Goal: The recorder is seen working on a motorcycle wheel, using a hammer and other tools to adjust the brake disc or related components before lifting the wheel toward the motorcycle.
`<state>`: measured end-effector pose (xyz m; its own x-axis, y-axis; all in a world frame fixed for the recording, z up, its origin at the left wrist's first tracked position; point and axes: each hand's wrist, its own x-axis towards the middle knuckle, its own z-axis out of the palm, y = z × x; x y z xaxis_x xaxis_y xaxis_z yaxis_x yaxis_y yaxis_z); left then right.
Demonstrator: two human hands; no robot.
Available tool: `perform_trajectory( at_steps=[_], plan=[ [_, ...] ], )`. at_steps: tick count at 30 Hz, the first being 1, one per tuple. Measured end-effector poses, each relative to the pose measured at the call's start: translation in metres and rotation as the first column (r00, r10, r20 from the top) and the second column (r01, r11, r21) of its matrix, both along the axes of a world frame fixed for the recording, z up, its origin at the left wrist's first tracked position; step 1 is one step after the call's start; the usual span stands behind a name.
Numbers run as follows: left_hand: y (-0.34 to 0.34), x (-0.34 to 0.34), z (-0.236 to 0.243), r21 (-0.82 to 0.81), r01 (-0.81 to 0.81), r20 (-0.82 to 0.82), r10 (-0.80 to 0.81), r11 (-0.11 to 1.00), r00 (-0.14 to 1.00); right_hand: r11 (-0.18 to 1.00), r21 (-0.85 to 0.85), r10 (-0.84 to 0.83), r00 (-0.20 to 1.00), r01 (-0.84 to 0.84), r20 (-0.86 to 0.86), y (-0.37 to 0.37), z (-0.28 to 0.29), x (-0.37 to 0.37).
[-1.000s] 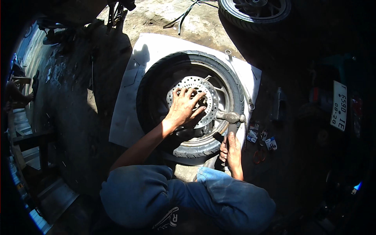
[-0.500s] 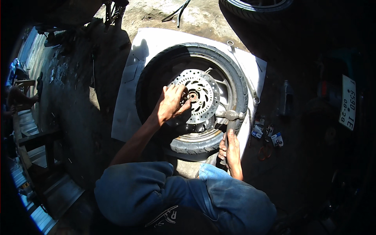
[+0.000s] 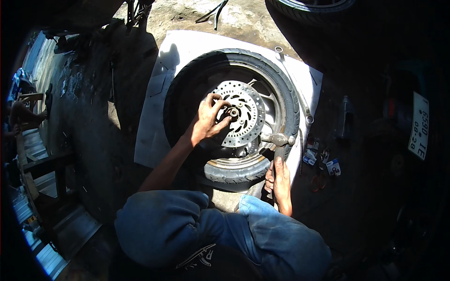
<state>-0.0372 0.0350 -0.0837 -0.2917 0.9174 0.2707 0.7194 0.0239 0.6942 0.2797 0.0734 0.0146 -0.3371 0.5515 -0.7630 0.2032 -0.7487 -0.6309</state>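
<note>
A motorcycle wheel with its black tyre [image 3: 291,93] lies flat in front of me, a drilled silver brake disc [image 3: 251,96] facing up. My left hand [image 3: 205,122] is over the disc's left side, thumb and forefinger curved apart on either side of the hub. Between their tips, a small round metal piece [image 3: 235,112] shows at the hub's centre; I cannot make out whether they touch it. On the right, my right hand [image 3: 280,182] is closed round the handle of a hammer [image 3: 280,139], whose head is above the wheel's lower right rim.
Beneath the wheel is a white sheet [image 3: 149,131]. A long ring spanner [image 3: 294,84] lies along the tyre's right side. Small packets [image 3: 333,167], a clear bottle [image 3: 346,117] and a number plate [image 3: 418,126] are farther right. Another wheel [image 3: 311,9] lies at the top.
My left thumb and forefinger have parted from a closer pinch over the hub, and the small metal piece shows more plainly. My right hand keeps the hammer in nearly the same place.
</note>
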Motion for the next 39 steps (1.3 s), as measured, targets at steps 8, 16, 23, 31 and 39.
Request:
perform_trajectory(
  at_steps=[8,16,23,31,39],
  plan=[
    [0.009,-0.002,-0.013,-0.029,-0.012,-0.08,0.01,0.999,0.997,0.971,0.147,0.199,0.978,-0.189,-0.057,0.023,0.006,-0.042],
    [0.009,0.0,-0.012,0.015,0.018,0.009,-0.018,1.0,1.0,0.656,0.569,0.379,0.868,-0.496,0.321,0.054,0.03,-0.092],
    [-0.003,-0.004,-0.019,0.359,-0.223,0.198,0.16,0.906,0.967,0.465,0.857,0.389,0.921,-0.221,0.026,0.061,0.12,-0.116],
    [0.003,0.004,-0.009,0.281,-0.263,0.234,0.2,0.923,0.951,0.199,0.647,0.344,0.671,-0.736,0.657,0.057,0.003,-0.111],
    [-0.006,0.003,-0.019,0.139,-0.035,-0.031,0.04,0.99,0.999,0.403,0.495,0.44,0.637,-0.77,0.633,0.064,0.031,-0.112]
  ],
)
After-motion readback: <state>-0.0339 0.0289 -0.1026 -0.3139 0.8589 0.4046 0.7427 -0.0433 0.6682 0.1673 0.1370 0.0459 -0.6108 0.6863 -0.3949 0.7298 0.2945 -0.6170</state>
